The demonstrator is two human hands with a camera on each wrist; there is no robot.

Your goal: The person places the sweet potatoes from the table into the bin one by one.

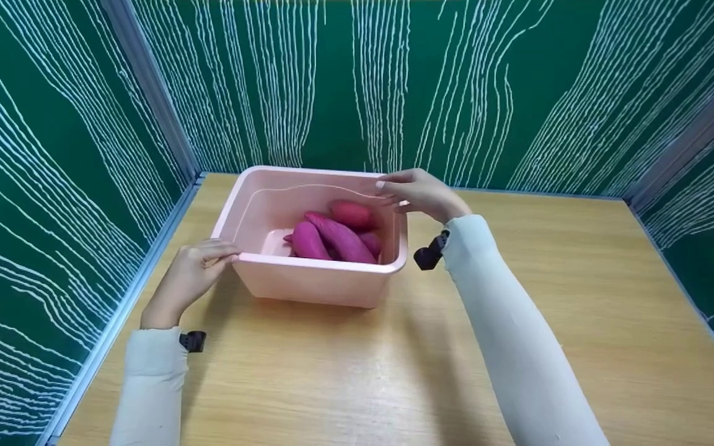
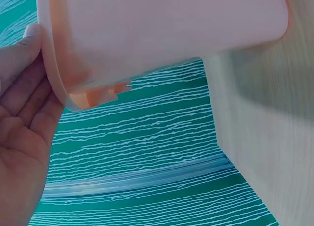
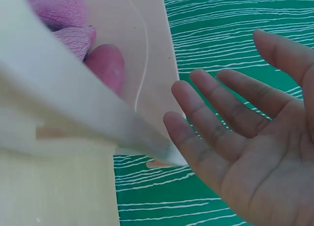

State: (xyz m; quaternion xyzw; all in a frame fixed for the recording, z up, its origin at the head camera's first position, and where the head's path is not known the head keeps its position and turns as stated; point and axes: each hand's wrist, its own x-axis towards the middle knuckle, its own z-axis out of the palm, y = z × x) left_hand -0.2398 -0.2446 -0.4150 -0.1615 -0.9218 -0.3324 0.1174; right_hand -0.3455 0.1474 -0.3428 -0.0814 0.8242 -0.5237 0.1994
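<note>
A pink plastic bin [image 1: 313, 282] stands on the wooden table with several magenta sweet potatoes [image 1: 346, 238] inside, heaped toward its right side. Among them, a redder rounded one [image 1: 351, 214] lies near the back wall. My left hand [image 1: 186, 275] grips the rim at the bin's near left corner, thumb and fingers on the edge in the left wrist view. At the far right corner, my right hand [image 1: 422, 193] hovers by the rim. Its fingers [image 3: 211, 123] are spread and loosely extended in the right wrist view, holding nothing; whether a fingertip touches the rim is unclear.
Green panels [image 1: 332, 80] with white wavy lines enclose the wooden table [image 1: 549, 297] at the back and both sides. Metal posts [image 1: 152, 87] stand at the back corners. Each wrist carries a small black camera [image 1: 431, 251].
</note>
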